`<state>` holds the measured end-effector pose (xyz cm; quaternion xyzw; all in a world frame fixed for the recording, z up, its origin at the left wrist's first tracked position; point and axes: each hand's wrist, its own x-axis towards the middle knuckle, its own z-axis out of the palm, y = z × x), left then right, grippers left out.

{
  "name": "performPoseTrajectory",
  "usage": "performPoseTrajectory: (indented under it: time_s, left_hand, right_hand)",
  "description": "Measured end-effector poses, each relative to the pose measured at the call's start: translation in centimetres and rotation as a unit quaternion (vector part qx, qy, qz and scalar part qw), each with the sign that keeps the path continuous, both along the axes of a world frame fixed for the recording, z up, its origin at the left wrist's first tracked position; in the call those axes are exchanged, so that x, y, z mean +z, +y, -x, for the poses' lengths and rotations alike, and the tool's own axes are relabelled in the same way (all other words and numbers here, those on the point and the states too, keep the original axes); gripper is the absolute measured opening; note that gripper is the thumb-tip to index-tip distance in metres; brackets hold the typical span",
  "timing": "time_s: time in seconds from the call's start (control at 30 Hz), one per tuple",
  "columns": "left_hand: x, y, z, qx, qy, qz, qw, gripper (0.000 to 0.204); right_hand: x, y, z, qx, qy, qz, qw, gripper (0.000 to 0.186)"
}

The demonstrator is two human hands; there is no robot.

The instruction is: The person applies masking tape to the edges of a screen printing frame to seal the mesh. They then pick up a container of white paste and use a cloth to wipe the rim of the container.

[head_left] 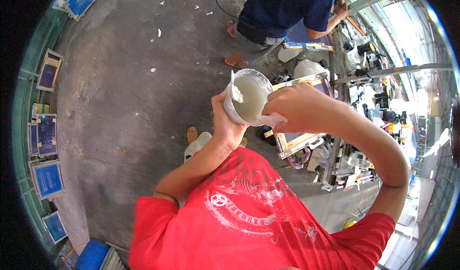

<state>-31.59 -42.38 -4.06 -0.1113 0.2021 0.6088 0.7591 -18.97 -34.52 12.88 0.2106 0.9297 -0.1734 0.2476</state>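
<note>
My left hand (pixel 227 122) grips a white plastic tub (pixel 231 108) from its left side and underneath, holding it up in front of my chest. Inside is a cloudy, pale liquid (pixel 251 96), and a white lump (pixel 236 94) clings to the left inner wall. At the tub's right rim, my right hand (pixel 298 108) is closed on a limp-looking white piece (pixel 272 120), cloth or plastic, I cannot tell which. Its fingertips are partly hidden behind the hand. Below my right forearm lies a wooden-edged screen frame (pixel 288 151), largely covered by the arm.
A person in a dark blue shirt (pixel 286 6) works at the far right beside another screen frame (pixel 309 46). Cluttered benches (pixel 357 164) run along the right. Several blue screens (pixel 48 180) lean along the left wall. White scraps dot the grey floor (pixel 120 78).
</note>
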Motion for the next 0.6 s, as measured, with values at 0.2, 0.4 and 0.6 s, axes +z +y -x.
performPoseTrajectory:
  time_s: [0.2, 0.4, 0.6]
  left_hand:
    - [-0.3, 0.5, -0.1, -0.014, 0.011, 0.005, 1.000, 0.050]
    - [0.1, 1.7, 1.0, -0.027, 0.046, -0.034, 0.998, 0.053]
    - [0.2, 1.8, 1.1, -0.013, 0.069, -0.021, 0.997, 0.046]
  right_hand:
    - [-2.6, 0.1, -0.6, 0.077, -0.018, -0.070, 0.994, 0.016]
    - [-3.1, 0.0, -1.1, 0.013, 0.126, -0.070, 0.989, 0.014]
    - [-4.2, -1.2, -1.8, -0.051, 0.105, -0.079, 0.990, 0.013]
